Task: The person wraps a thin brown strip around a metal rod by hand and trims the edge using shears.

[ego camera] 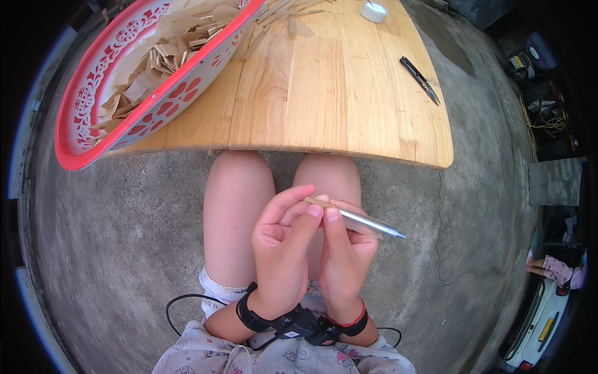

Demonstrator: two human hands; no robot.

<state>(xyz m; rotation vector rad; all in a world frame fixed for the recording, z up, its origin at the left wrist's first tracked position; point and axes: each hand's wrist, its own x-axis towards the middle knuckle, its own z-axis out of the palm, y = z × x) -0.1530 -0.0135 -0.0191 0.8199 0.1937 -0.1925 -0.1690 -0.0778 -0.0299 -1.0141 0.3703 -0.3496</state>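
Above my lap, both hands meet at a slim silver metal rod (pixel 369 220) with a narrow strip of brown paper (pixel 316 202) at its left end. My left hand (pixel 285 238) pinches the paper between thumb and fingers, its index finger raised. The thumb of my right hand (pixel 348 245) presses where paper and rod meet, with its fingers behind the rod. A paper edge shows below the rod, near its right part. The rod's narrow tip points right and slightly down. My fingers partly hide how the paper lies around the rod.
On the wooden table (pixel 317 93), a red-rimmed enamel basin (pixel 161 93) holds many folded brown paper pieces (pixel 163 58). Thin paper tubes (pixel 280 11), a small white tub (pixel 373 11) and black thread snips (pixel 419 80) lie beyond. A person (pixel 553 270) and a white car (pixel 537 327) are far right.
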